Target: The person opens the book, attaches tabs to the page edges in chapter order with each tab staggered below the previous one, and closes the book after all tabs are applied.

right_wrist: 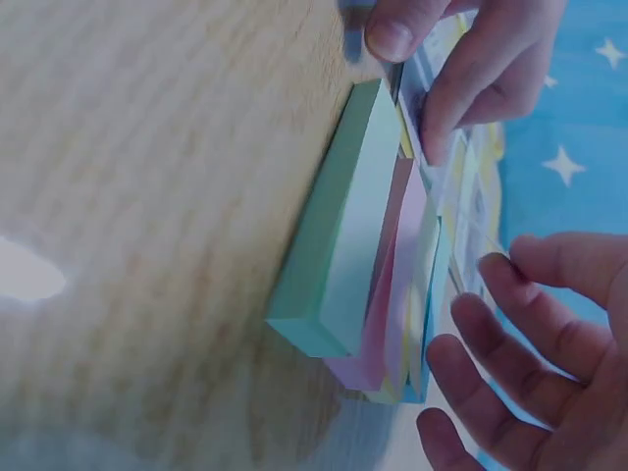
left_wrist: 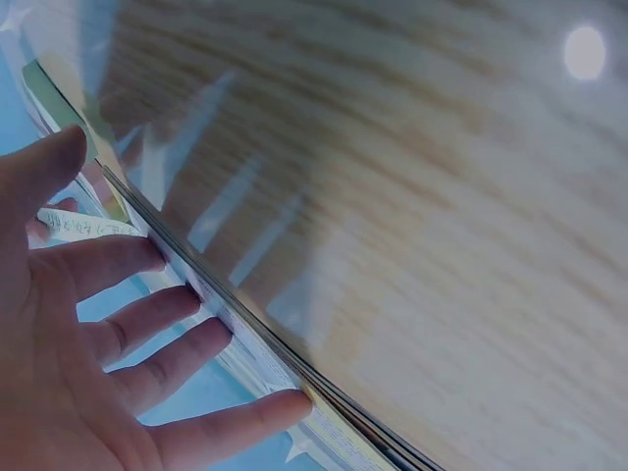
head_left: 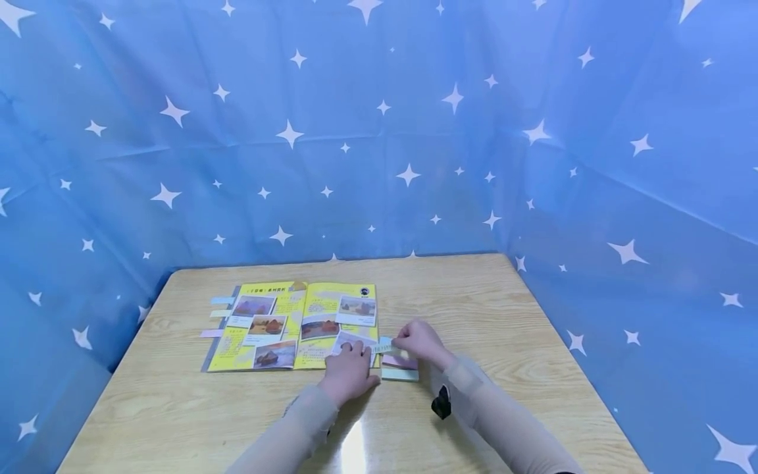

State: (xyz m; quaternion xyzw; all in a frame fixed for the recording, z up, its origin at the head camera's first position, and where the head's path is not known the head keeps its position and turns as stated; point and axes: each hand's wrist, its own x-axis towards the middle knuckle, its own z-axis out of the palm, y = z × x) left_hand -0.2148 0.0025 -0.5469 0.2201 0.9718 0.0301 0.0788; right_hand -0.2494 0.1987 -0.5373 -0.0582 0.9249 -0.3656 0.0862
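A magazine (head_left: 290, 355) with yellow pages and printed photos lies open on the table. My left hand (head_left: 348, 372) rests on the lower right page, and its fingers (left_wrist: 182, 368) are spread, fairly straight, with tips on the paper. Thumb and forefinger of my right hand (head_left: 422, 341) pinch a narrow, pale sticky note (head_left: 381, 349) with handwriting on it. In the left wrist view this sticky note (left_wrist: 88, 225) reaches to the page edge near my left forefinger. Whether it is stuck down there, I cannot tell. Below the right hand lie sticky note pads, green (right_wrist: 339, 255) and pink (right_wrist: 392, 285) among them.
Blue, pale and pink tabs (head_left: 211, 333) stick out from the magazine's left side. The wooden table (head_left: 474, 296) stretches around it, with blue star-patterned cloth (head_left: 379, 131) behind and at the sides. A small black object (head_left: 441, 403) is at the right wrist.
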